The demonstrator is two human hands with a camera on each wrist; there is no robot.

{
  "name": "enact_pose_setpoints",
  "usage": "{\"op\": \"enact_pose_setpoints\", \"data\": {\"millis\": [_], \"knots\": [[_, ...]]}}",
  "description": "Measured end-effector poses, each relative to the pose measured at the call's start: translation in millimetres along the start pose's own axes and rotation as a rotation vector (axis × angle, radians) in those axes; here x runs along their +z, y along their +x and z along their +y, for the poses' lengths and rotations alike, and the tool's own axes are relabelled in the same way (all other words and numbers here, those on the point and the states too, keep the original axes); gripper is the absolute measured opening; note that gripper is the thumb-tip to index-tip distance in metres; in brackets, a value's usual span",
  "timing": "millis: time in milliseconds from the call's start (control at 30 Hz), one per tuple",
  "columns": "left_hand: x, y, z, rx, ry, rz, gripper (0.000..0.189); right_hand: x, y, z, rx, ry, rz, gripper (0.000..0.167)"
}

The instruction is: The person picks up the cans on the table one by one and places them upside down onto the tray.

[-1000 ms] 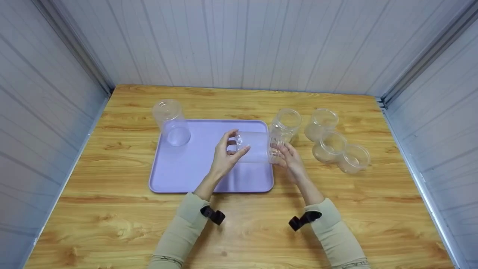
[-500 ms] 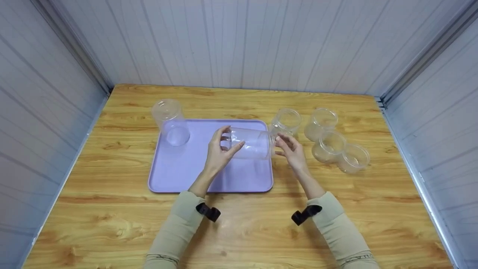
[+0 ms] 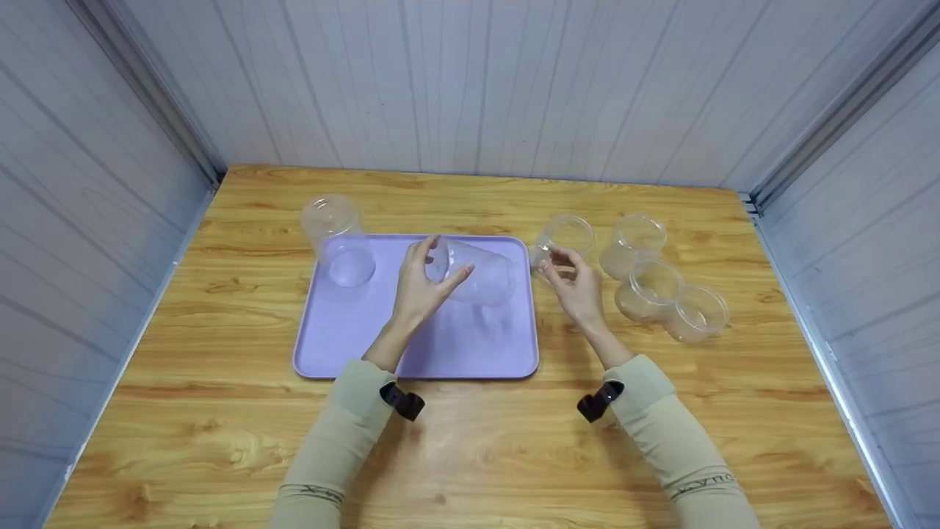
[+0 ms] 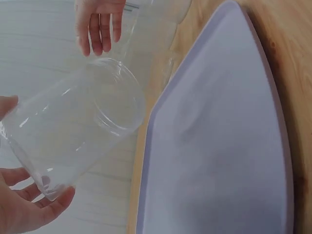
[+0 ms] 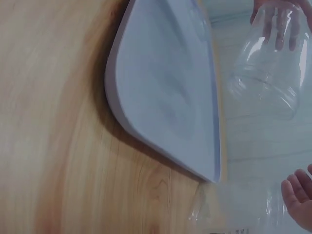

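Over the lilac tray (image 3: 352, 345), my left hand (image 3: 420, 290) grips a clear plastic jar (image 3: 477, 275) by one end, thumb on the near side and fingers on the far side. The jar is tilted, its ringed end pointing right and down. That ringed end (image 4: 117, 97) shows in the left wrist view with nothing touching it. My right hand (image 3: 576, 286) is apart from the jar, to its right, fingers loose and holding nothing. Just behind the right hand stands another clear jar (image 3: 569, 231), partly covered by it in the head view.
A tall clear jar (image 3: 334, 228) stands at the tray's back left corner. To the right, several clear jars stand close together, among them one at the back (image 3: 637, 239) and one at the front (image 3: 698, 312). Pale panel walls (image 3: 470, 88) enclose the wooden table (image 3: 499, 455).
My right hand has let go of the jar's right end and drawn away slightly right and back. The left hand has carried the jar left, tipping its right end down.
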State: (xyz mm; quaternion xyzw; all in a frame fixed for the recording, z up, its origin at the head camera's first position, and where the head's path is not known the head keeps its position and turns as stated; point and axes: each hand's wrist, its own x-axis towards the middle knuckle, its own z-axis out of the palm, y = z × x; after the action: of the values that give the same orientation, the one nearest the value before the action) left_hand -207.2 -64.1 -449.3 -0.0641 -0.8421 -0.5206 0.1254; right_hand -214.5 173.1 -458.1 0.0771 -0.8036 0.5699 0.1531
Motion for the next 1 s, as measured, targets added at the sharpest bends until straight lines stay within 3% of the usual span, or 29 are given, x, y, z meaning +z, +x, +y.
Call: {"op": "enact_pose_setpoints", "data": {"millis": [67, 433, 633, 800, 1000], "knots": [[-1.1, 3.2, 0.8, -0.005, 0.042, -0.003, 0.077, 0, 4.5, 11, -0.047, -0.065, 0.006, 0.031], [-9.8, 23.3, 1.3, -0.068, 0.244, -0.113, 0.081, -4, 23.7, 19, -0.325, -0.43, -0.067, 0.034], [-14.4, 33.1, -1.1, -0.073, 0.323, -0.139, 0.082, -7, 34.9, 23, -0.409, -0.489, -0.084, 0.038], [-18.5, 38.8, -4.0, -0.088, 0.364, -0.15, 0.081, -10, 41.5, 25, -0.403, -0.55, -0.09, 0.04], [-21.2, 45.5, -6.9, -0.108, 0.433, -0.158, 0.081, -14, 44.5, 21, -0.252, -0.675, -0.165, 0.051]]}}
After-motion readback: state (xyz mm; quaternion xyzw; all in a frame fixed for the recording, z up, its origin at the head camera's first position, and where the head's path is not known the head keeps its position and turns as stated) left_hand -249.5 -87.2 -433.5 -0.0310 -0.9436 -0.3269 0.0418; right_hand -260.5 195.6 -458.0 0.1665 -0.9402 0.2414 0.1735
